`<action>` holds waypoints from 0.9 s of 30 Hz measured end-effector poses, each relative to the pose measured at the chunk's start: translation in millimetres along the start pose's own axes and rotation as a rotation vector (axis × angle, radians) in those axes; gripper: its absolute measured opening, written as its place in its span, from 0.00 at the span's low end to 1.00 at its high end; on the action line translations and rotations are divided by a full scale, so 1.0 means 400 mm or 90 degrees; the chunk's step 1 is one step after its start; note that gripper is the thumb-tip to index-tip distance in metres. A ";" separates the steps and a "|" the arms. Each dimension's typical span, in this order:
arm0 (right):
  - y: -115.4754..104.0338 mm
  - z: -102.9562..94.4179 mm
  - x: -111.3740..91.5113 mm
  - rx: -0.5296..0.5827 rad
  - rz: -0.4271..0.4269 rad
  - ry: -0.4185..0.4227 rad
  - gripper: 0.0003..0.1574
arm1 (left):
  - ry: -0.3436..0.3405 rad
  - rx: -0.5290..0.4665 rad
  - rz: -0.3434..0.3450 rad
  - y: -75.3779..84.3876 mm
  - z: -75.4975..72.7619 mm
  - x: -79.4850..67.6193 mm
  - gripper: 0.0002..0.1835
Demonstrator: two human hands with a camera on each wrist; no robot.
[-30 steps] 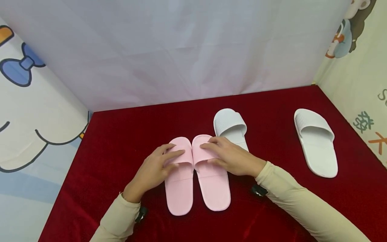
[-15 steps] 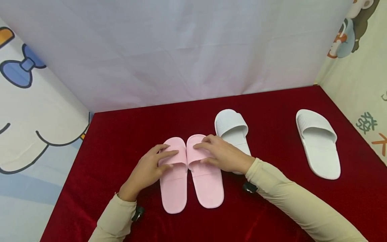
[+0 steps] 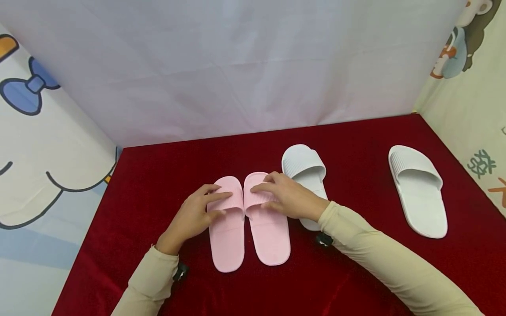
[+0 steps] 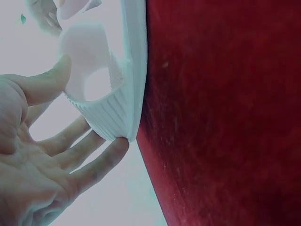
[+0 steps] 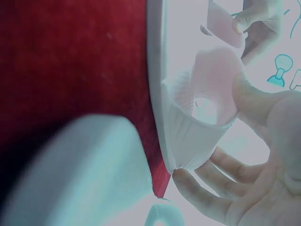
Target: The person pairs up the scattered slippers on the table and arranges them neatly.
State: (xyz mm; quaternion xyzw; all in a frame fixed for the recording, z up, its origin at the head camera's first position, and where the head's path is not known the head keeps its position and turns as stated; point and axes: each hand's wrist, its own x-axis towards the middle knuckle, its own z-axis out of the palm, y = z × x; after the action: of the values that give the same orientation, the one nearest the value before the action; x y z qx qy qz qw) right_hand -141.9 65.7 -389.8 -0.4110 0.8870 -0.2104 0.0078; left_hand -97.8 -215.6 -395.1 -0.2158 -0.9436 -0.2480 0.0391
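Note:
Two pink slide slippers lie side by side on red cloth in the head view, toes pointing away and touching near their straps. My left hand (image 3: 191, 217) grips the strap of the left pink slipper (image 3: 227, 248), fingers over the top and thumb by the foot opening. On the right pink slipper (image 3: 270, 241), my right hand (image 3: 294, 197) holds the strap the same way. Both wrist views show thumb and fingertips against the ribbed straps, such as the left slipper's strap (image 4: 110, 110). Behind my right hand sits a white slipper (image 3: 302, 162), partly covered by that hand.
Another white slipper (image 3: 423, 202) lies apart at the right side of the red cloth (image 3: 166, 162). A pale curtain (image 3: 237, 79) hangs along the back edge. Printed cartoon sheets, including the left sheet (image 3: 51, 145), stand at both sides.
Both hands have shifted the pink slippers together to the left, then slightly away from me. The pair stays side by side. The white slippers keep their places on the cloth.

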 end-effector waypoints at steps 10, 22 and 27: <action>0.024 -0.008 0.054 -0.010 0.009 -0.020 0.26 | -0.006 -0.013 -0.021 -0.033 -0.008 0.038 0.24; 0.055 -0.032 0.134 0.007 0.059 -0.062 0.27 | -0.018 -0.039 -0.049 -0.079 -0.026 0.102 0.24; 0.075 -0.029 0.163 0.015 0.062 -0.069 0.27 | -0.028 -0.043 -0.051 -0.097 -0.029 0.128 0.24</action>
State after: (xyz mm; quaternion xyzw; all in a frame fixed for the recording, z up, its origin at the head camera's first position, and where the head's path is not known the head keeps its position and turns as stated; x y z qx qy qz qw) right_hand -209.1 39.3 -380.3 -0.3779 0.9017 -0.1976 0.0705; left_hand -160.9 -231.9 -393.4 -0.1845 -0.9431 -0.2766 0.0009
